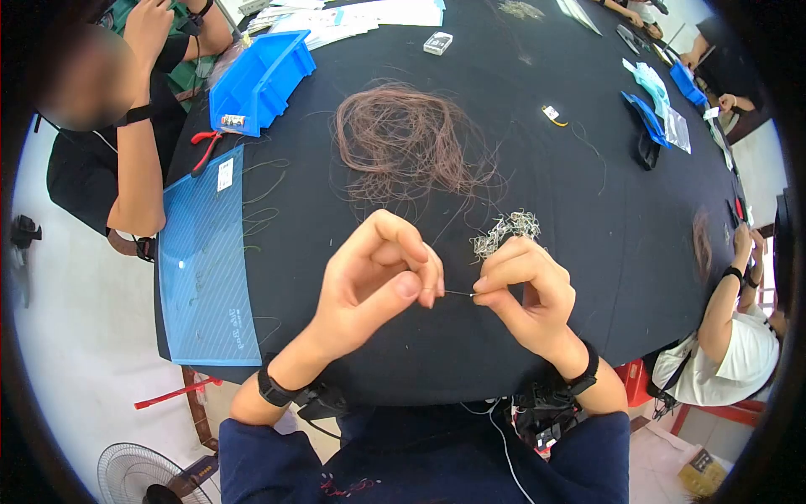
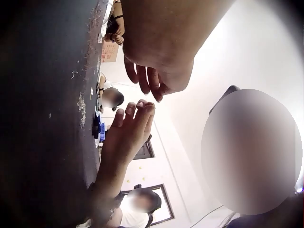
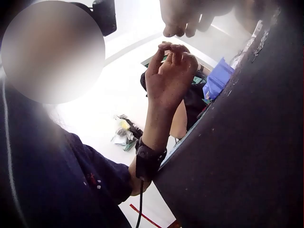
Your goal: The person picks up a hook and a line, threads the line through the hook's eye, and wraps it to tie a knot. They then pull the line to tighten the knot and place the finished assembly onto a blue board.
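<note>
Both hands are raised over the near part of the black table, facing each other, with a thin strand (image 1: 457, 293) running between them. The right hand (image 1: 533, 294) pinches the strand's end between thumb and forefinger, where a tiny light tip shows. The left hand (image 1: 369, 281) has its fingers curled round the strand's other end near the fingertips; the exact contact is too fine to see. Behind the right hand lies a pile of short pale twisted pieces (image 1: 514, 225). Farther back is a loose coil of brown strands (image 1: 403, 139). The wrist views do not resolve the strand.
On the left lie a blue ruled sheet (image 1: 210, 277) with fine strands at its edge, red pliers (image 1: 205, 151) and a blue bin (image 1: 262, 80). A small white box (image 1: 437, 43) and a yellow-and-white item (image 1: 552, 115) lie farther back. Other people sit around the black table (image 1: 403, 361).
</note>
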Available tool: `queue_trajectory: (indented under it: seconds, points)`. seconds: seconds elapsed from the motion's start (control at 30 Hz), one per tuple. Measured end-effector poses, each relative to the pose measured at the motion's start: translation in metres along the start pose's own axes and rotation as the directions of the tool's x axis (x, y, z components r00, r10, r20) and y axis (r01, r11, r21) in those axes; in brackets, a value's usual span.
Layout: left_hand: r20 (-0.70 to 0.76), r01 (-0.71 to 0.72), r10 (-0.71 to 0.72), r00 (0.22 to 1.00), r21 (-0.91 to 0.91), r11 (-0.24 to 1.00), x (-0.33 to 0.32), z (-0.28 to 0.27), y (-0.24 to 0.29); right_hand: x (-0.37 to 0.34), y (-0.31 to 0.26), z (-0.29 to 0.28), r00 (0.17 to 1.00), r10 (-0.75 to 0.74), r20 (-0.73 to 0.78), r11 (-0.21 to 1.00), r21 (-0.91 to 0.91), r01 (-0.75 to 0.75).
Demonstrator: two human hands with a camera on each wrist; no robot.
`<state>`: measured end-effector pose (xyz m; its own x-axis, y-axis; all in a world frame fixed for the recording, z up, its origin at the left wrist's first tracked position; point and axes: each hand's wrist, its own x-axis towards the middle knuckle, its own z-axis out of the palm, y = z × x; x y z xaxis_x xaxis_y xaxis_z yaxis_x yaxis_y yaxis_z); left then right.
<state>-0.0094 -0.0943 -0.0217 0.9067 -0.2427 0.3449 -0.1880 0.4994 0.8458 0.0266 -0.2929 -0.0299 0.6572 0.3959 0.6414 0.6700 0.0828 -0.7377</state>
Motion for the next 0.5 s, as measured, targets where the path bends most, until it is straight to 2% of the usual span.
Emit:
queue_trajectory:
  seconds: [0.1,0.2,0.3,0.37,0.4,0.43,0.5]
  points:
    - [0.062,0.018,-0.016,0.998,-0.021,1.0,0.0,-0.003,0.008,0.0,-0.001,0.0,1.0,-0.019,-0.022,0.999,0.041,0.02]
    - [0.042,-0.072,0.069,0.997,0.075,0.995,0.002,-0.006,0.011,0.0,-0.002,-0.001,0.998,-0.055,-0.027,0.998,0.04,0.056]
    - [-0.074,-0.086,0.097,0.992,0.139,0.986,0.004,-0.006,0.019,0.0,-0.003,-0.001,0.997,-0.065,-0.036,0.997,0.048,0.067]
    - [-0.098,-0.11,0.109,0.989,-0.002,0.994,0.005,-0.011,0.025,-0.001,-0.004,-0.001,0.999,-0.033,-0.032,0.997,0.064,0.035]
    - [-0.086,-0.119,0.107,0.991,-0.15,0.982,0.004,-0.013,0.032,-0.001,-0.004,-0.001,0.999,-0.018,-0.031,0.997,0.071,0.02]
    - [-0.024,-0.117,0.116,0.993,-0.347,0.931,0.005,-0.012,0.042,0.001,-0.006,-0.003,0.998,0.028,0.06,0.995,0.097,-0.034]
    - [0.12,-0.067,0.206,0.971,-0.692,0.719,0.004,-0.016,0.057,0.006,-0.011,-0.007,0.964,0.111,0.243,0.98,0.135,-0.147]
